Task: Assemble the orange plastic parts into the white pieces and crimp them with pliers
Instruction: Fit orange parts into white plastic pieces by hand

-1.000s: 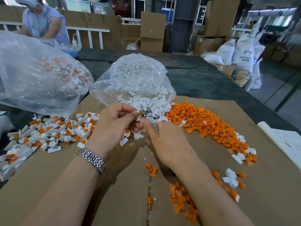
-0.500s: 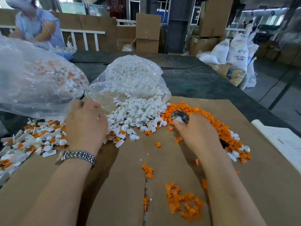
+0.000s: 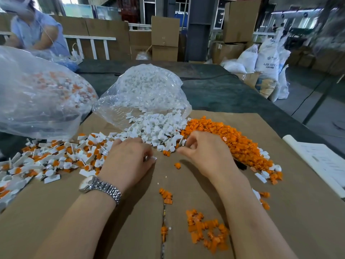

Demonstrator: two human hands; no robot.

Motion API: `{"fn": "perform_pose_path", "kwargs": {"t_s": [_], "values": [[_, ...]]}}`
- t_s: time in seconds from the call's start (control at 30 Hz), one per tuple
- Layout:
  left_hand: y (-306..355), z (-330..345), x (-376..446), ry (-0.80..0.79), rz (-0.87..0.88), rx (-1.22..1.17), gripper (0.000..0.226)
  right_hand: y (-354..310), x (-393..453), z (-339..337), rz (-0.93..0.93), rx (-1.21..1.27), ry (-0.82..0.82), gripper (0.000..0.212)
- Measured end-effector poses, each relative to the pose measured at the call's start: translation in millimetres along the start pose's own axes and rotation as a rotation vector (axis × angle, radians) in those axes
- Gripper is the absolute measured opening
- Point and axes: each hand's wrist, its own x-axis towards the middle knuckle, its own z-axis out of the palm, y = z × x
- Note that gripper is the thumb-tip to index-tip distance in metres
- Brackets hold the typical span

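Note:
A heap of white pieces (image 3: 158,129) spills from a clear bag onto the cardboard sheet (image 3: 280,212). To its right lies a heap of orange parts (image 3: 233,139). My left hand (image 3: 128,159) is curled at the near edge of the white heap and pinches a white piece (image 3: 152,158) at its fingertips. My right hand (image 3: 205,152) is curled where the white and orange heaps meet, thumb and forefinger close together. A dark handle of the pliers (image 3: 240,165) sticks out from under it; the pliers' head is hidden.
Assembled white-and-orange pieces (image 3: 56,159) lie in a pile at the left, under a large clear bag (image 3: 37,101) of them. Loose orange parts (image 3: 207,230) are scattered near me. White paper (image 3: 321,161) lies at the right. A person works at the far left.
My left hand has moved right from the assembled pile to the white heap's near edge and taken a white piece. My right hand has shifted left and nearer, off the orange heap.

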Motion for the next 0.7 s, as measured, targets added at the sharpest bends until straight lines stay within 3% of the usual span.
{"fn": "perform_pose_path", "kwargs": {"t_s": [0.13, 0.3, 0.43, 0.57, 0.7], "values": [[1, -1, 0, 0.026, -0.009, -0.092, 0.019, -11, -7, 4, -0.087, -0.032, -0.232, 0.027], [9, -8, 2, 0.065, -0.177, -0.582, 0.012, -10, -6, 8, -0.110, -0.028, -0.150, 0.006], [10, -16, 0, -0.060, -0.271, -1.034, 0.026, -10, -1, 0, -0.011, 0.307, -0.019, 0.007], [11, -19, 1, -0.156, -0.388, -1.383, 0.021, -11, 0, -5, 0.049, 0.649, -0.013, 0.011], [10, -17, 2, -0.176, -0.386, -1.690, 0.029, -11, -1, -6, 0.056, 0.938, -0.036, 0.010]]}}
